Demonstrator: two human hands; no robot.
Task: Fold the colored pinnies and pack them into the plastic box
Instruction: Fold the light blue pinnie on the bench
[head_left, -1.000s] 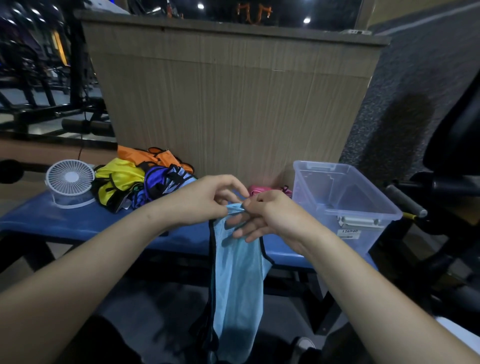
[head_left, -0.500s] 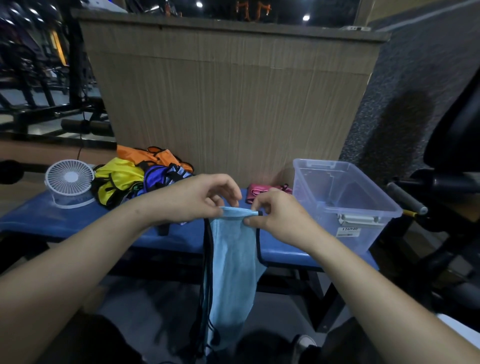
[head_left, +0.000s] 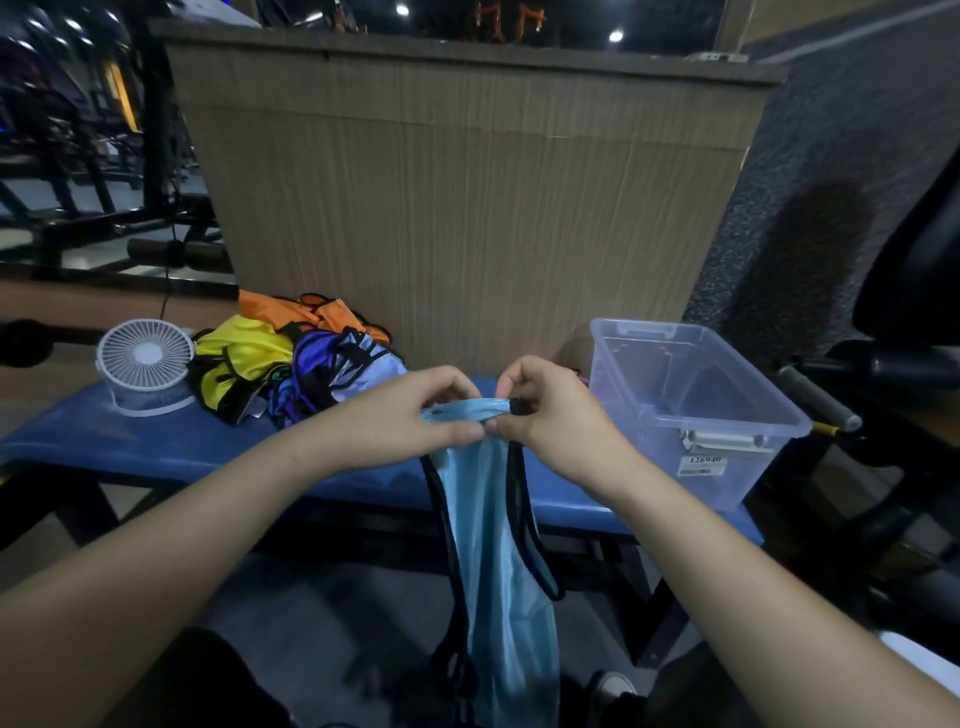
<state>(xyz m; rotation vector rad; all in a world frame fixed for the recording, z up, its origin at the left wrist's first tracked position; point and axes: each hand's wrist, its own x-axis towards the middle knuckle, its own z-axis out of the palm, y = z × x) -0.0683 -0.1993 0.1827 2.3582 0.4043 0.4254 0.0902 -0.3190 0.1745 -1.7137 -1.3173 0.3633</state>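
Pinching light-blue pinny (head_left: 493, 545) top edge, left hand (head_left: 405, 415) and right hand (head_left: 550, 410) mid-fold; plastic box (head_left: 727, 415) apparently empty; pinny pile (head_left: 291, 358) waits on counter (head_left: 130, 441).

Both forearms reach forward; left hand (head_left: 410, 415) and right hand (head_left: 550, 410) pinch light blue pinny (head_left: 493, 545) top edge, fingertips nearly meeting.

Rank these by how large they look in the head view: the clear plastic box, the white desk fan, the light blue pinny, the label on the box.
1. light blue pinny, though nearest the camera
2. clear plastic box, close to it
3. white desk fan
4. label
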